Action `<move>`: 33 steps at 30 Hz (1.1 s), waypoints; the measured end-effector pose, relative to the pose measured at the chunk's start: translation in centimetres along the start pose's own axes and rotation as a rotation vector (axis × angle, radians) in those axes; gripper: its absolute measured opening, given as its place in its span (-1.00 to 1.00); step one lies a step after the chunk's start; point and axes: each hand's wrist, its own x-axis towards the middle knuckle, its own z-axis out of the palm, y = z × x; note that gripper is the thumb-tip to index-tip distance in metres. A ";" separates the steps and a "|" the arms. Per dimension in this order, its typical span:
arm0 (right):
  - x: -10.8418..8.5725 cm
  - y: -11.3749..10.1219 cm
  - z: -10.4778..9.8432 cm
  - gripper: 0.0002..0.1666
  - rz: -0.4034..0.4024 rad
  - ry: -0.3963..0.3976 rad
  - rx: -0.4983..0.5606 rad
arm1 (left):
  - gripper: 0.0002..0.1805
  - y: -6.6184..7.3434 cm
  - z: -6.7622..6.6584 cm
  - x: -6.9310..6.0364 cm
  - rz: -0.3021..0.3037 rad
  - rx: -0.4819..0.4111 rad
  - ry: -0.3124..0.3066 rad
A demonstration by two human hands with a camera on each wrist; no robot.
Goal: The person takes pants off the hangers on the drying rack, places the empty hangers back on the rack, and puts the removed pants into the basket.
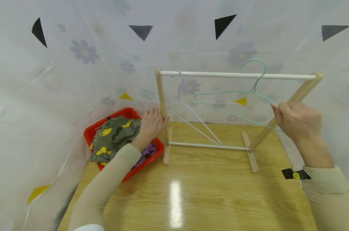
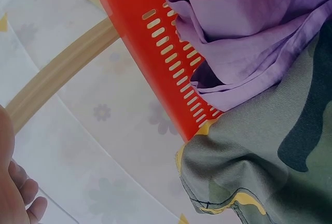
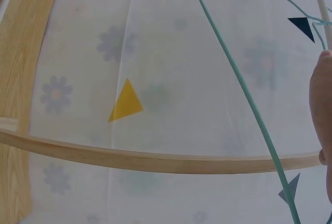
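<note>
A wooden clothes rack with a white top rail stands on the table. My left hand grips its left post, thumb on the inner side. In the left wrist view, only the edge of that hand shows. My right hand pinches the right shoulder of a green wire hanger, beside the right post. The hanger's hook rises above the rail; whether it rests on it I cannot tell. A pale lilac hanger hangs tilted near the rail's left end.
Left of the rack, a red basket holds camouflage-patterned clothing and a purple cloth. The wooden table extends in front of the rack. Floral-patterned sheeting hangs behind.
</note>
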 end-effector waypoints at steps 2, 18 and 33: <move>-0.2 0.1 0.2 -0.26 -0.008 -0.019 -0.008 | -0.48 0.0 0.0 0.0 0.002 0.002 0.002; -1.7 0.4 1.2 -0.29 -0.061 -0.105 -0.026 | -0.50 0.1 -0.1 0.0 0.009 0.009 -0.005; -2.9 0.0 1.9 -0.32 -0.076 -0.116 -0.014 | -0.50 0.0 -0.2 -0.1 -0.003 -0.004 -0.040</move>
